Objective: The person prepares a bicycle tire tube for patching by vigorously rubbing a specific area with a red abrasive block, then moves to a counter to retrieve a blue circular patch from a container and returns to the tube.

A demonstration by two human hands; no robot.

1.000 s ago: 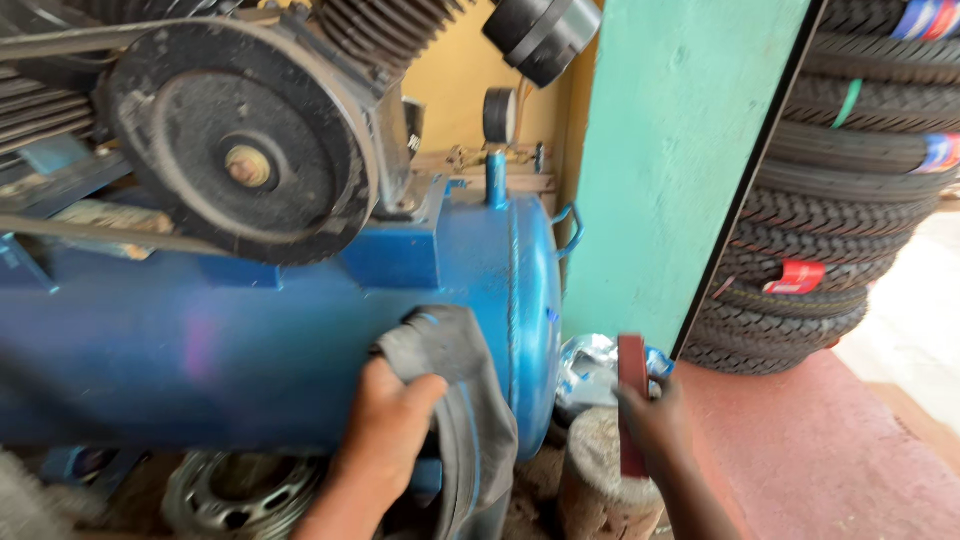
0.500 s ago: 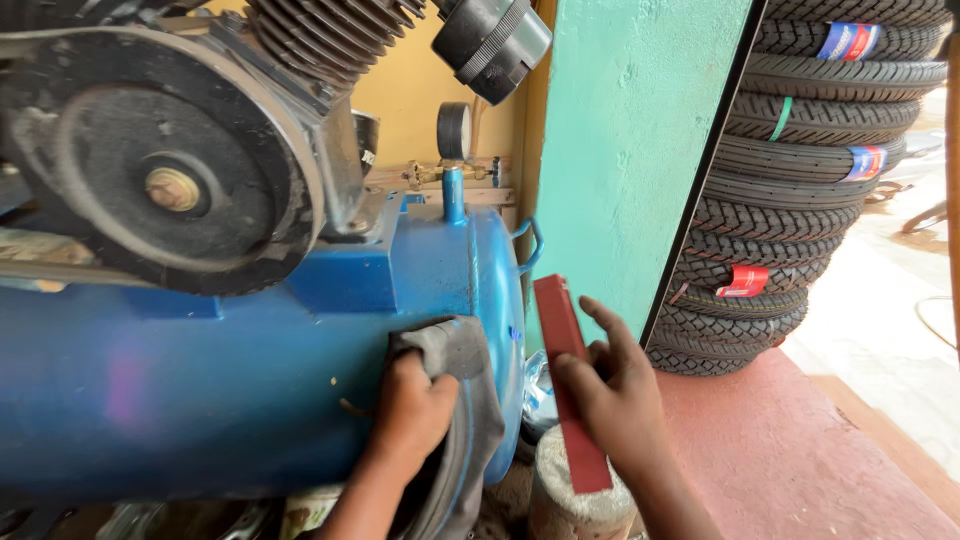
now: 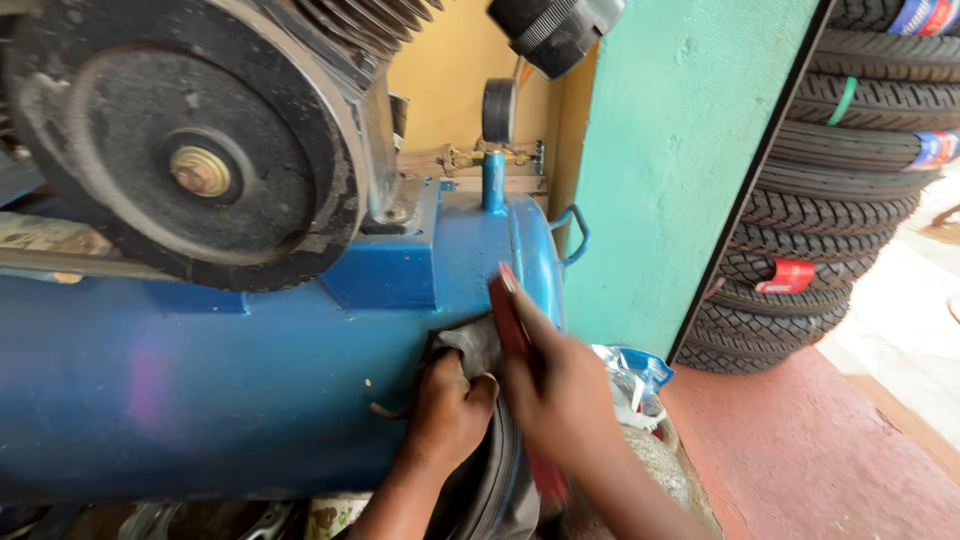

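My left hand (image 3: 447,412) presses a grey-black rubber inner tube (image 3: 478,352) against the side of a blue compressor tank (image 3: 200,390). The tube hangs down past my wrist toward the floor. My right hand (image 3: 560,385) holds a long flat red tool (image 3: 512,315), like a file or rasp, laid diagonally across the tube just right of my left hand. The red tool's upper end points up toward the tank's top; its lower end shows below my right hand.
A large black pulley wheel (image 3: 195,150) and motor sit on top of the tank. A round gauge (image 3: 499,110) stands on a blue pipe. A green wall (image 3: 670,170) is right of the tank, with stacked tyres (image 3: 850,170) beyond it and red floor (image 3: 810,460).
My right hand has brought the red tool left and up, from beside the tank onto the tube. My left hand keeps the tube against the tank. The view has moved closer.
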